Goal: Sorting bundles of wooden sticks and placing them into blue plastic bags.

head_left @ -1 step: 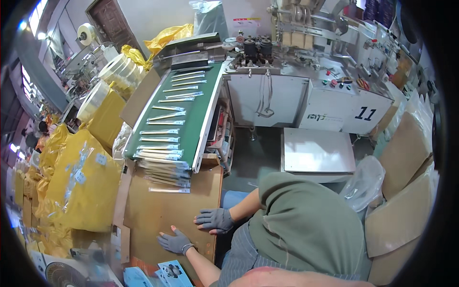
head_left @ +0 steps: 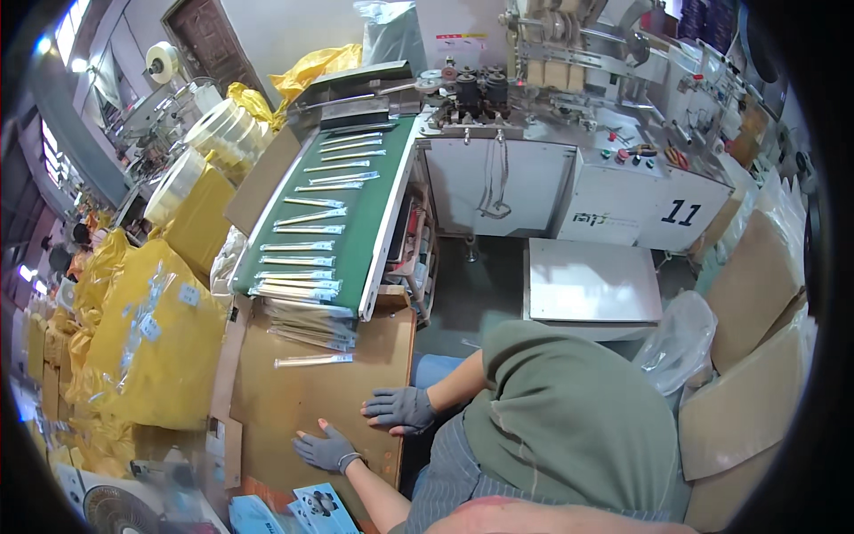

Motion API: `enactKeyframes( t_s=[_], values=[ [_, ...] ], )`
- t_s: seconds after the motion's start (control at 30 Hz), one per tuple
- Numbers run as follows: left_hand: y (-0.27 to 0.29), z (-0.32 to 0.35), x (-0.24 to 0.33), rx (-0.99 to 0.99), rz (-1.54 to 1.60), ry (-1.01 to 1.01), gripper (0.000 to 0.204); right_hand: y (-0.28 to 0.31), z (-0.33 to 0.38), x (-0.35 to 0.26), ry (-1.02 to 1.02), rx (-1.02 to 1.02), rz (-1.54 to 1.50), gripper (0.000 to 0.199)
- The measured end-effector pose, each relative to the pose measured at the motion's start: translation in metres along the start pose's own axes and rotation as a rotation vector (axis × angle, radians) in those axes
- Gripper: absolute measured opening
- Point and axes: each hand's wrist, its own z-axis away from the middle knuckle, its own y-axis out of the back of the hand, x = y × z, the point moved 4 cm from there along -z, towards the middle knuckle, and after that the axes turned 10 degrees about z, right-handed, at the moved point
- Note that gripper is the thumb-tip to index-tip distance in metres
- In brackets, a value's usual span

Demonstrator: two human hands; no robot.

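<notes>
My left hand (head_left: 327,449), in a grey glove with bare fingertips, lies flat with spread fingers on a brown tabletop (head_left: 267,405). Just above it to the right, my right hand (head_left: 400,409), gloved the same way, rests flat near the table's right edge. Neither hand holds anything. Beyond them, a loose pile of slim sticks in clear wrappers (head_left: 307,319) overlaps at the foot of a green conveyor belt (head_left: 289,191). One wrapped stick (head_left: 313,360) lies by itself on the tabletop, closest to my hands. More lie crosswise up the belt.
Blue printed packages (head_left: 320,507) lie at the table's near edge, beside a fan (head_left: 116,509). Large yellow bags (head_left: 165,338) crowd the left. A machine cabinet (head_left: 632,200) stands ahead, with a white box (head_left: 592,280) below. Cardboard boxes (head_left: 743,400) line the right.
The nearest wrapped stick has slid slightly toward me and tilted, farther from the pile. Both hands stay in place.
</notes>
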Motion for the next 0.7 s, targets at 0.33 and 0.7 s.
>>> enactKeyframes(
  t_s=[0.33,0.7],
  values=[
    [-0.0013,0.0011,-0.004,0.077,-0.004,-0.046,0.065,-0.0008,-0.0026,-0.0005,-0.017,-0.02,-0.021,0.048],
    [-0.0023,0.0002,-0.0045,0.017,0.029,-0.006,0.067,0.0001,-0.0027,-0.0007,-0.022,-0.027,-0.015,0.048]
  ],
)
